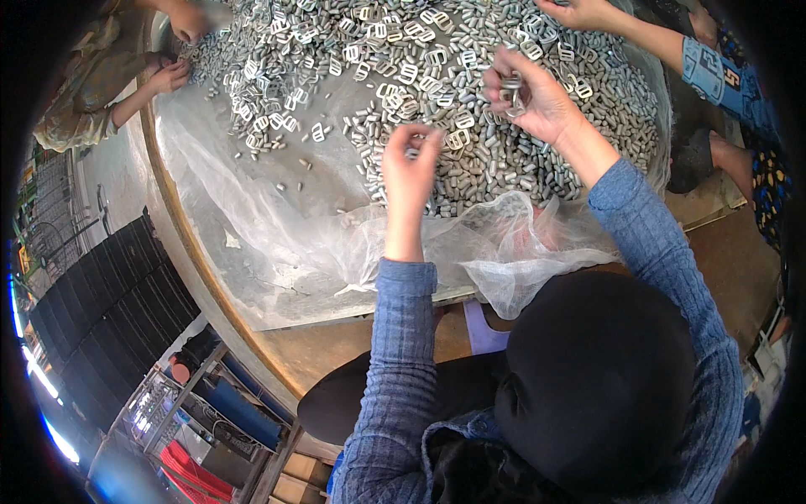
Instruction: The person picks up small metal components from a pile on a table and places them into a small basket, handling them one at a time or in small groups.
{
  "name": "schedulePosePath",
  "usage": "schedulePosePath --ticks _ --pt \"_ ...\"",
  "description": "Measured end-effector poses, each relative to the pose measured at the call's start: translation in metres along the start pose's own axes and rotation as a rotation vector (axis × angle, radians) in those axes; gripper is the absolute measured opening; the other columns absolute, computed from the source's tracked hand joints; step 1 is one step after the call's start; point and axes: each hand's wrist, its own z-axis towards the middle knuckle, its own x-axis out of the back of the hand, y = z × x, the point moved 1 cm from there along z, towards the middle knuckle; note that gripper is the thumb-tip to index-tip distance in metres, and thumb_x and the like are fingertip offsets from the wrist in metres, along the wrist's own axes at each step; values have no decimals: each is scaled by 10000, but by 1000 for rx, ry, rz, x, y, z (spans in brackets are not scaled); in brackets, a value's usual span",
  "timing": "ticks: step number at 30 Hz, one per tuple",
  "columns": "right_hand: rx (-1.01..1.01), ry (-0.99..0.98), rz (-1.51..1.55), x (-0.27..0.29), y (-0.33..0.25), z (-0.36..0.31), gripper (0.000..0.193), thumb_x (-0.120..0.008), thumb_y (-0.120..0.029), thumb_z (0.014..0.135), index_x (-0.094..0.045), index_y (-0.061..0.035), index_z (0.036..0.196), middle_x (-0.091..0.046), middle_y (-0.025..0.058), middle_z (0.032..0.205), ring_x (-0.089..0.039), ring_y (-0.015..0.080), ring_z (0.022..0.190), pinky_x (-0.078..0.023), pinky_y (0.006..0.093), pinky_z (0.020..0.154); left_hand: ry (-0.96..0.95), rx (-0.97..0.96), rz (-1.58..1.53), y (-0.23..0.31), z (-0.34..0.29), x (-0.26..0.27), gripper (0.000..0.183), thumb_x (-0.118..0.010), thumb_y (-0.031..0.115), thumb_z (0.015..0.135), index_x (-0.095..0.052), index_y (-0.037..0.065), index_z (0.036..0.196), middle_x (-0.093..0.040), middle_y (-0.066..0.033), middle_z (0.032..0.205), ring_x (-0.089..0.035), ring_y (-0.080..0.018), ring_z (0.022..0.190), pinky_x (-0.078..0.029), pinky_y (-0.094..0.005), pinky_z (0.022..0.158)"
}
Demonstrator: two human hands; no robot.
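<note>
Blue ribbed sleeves cover both my arms over a wide heap of small grey pellets [495, 164] with flat silver metal buckles [408, 74] scattered through it. Raised above the heap, my right hand [541, 102] has its fingers curled round a metal buckle [513, 87]; whether there is more than one I cannot tell. My left hand [408, 168] is closed at the heap's near edge, thumb and fingers bent together. A small grey glint shows inside its curl, too small to name. Loose buckles lie just beyond it.
Other people's hands work at the far left [171, 76] and far right [583, 13]. White netting [537, 252] runs along the near edge of the table [277, 294]. A black ribbed panel [109, 311] and a shelf rack [201, 403] stand at the lower left.
</note>
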Motion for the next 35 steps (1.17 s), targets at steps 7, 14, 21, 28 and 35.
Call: schedulePosePath --ticks 7,14,21,28,35 --pt "492 -47 -1471 21 18 -3 334 -698 -216 727 -637 -144 1048 -661 61 905 -621 194 785 -476 308 718 -62 -81 379 1 -6 -15 270 -712 228 716 -641 46 902 -618 -143 794 -597 -279 728 -460 -350 677" --pt "297 -14 -1392 7 28 10 205 -587 -182 838 -644 -68 999 -650 49 911 -604 176 802 -479 308 706 -117 319 -1188 -10 -13 28 147 -538 192 899 -537 81 996 -562 -33 824 -443 -77 581 -357 -199 532" --pt "-193 -26 102 -5 14 2 238 -560 -263 864 -576 -49 967 -599 102 957 -538 133 651 -431 207 515 -14 459 -970 5 17 20 169 -549 136 849 -580 56 995 -543 -23 788 -389 -76 544 -303 -210 495" --pt "6 159 -988 15 -17 -3 166 -664 -184 798 -589 -50 860 -576 12 789 -487 95 621 -390 205 545 -89 -146 627 -7 31 -16 196 -654 236 776 -661 91 908 -602 -167 867 -580 -317 738 -462 -373 686" --pt "334 83 -1694 34 10 -9 365 -752 -202 674 -610 -75 985 -606 30 1036 -536 168 742 -449 312 713 101 264 -271 -32 21 11 187 -589 259 870 -642 81 888 -623 -96 989 -606 -238 795 -474 -381 693"
